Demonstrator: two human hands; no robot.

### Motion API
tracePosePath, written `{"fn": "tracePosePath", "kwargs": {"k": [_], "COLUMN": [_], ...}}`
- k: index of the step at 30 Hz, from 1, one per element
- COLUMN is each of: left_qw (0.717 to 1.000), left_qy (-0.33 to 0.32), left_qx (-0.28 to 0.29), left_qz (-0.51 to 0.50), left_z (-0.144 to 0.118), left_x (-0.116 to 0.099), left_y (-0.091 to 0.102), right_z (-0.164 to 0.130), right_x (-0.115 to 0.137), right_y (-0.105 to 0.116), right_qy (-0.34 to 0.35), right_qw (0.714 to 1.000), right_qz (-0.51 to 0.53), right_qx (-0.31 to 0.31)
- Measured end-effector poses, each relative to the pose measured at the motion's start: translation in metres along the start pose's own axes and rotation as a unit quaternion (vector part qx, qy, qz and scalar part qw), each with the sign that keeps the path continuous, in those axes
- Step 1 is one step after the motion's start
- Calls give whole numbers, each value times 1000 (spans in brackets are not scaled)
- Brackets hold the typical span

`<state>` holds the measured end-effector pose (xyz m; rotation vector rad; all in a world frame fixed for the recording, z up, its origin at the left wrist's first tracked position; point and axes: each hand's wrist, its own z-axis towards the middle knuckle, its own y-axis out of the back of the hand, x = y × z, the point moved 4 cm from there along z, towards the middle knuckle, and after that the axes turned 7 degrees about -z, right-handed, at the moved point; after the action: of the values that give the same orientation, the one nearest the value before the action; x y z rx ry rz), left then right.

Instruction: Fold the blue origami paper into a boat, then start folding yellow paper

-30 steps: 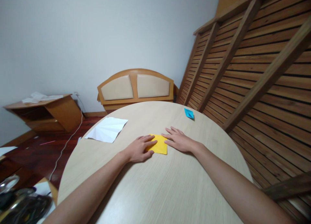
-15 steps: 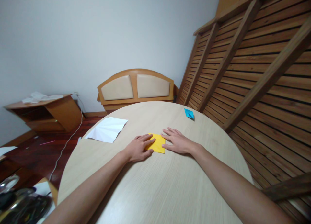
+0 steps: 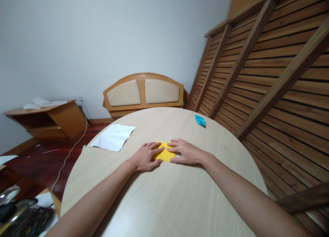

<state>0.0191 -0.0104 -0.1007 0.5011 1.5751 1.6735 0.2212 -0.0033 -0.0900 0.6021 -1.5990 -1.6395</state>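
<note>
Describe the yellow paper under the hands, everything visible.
The yellow paper is a small folded sheet, matte and bright yellow-orange, lying flat on the round pale wood table. The left hand presses its left side and the right hand covers its right side, both flat, leaving only the middle showing.

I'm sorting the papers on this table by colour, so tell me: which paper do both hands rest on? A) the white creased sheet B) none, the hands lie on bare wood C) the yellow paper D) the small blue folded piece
C: the left hand and the right hand both lie flat with fingers on the yellow paper, while the white sheet and the blue piece lie apart, untouched.
</note>
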Motion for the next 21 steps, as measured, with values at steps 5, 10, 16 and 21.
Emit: {"fn": "tracePosePath", "kwargs": {"k": [5, 10, 16, 21], "left_qw": [1000, 999, 998, 998], "left_qy": [-21, -41, -64, -60], "left_qx": [-8, 5, 5, 5], "left_qz": [2, -3, -12, -16], "left_z": [-2, -3, -3, -3], "left_x": [1, 1, -2, -2], "left_y": [2, 3, 6, 6], "right_z": [0, -2, 0, 3], "right_x": [-7, -20, -23, -16], "right_y": [-1, -2, -4, -7], "right_qy": [-21, -43, -41, -26], "right_qw": [1000, 999, 998, 999], "right_qz": [-10, -11, -15, -10], "right_qx": [-4, -19, -39, -30]}}
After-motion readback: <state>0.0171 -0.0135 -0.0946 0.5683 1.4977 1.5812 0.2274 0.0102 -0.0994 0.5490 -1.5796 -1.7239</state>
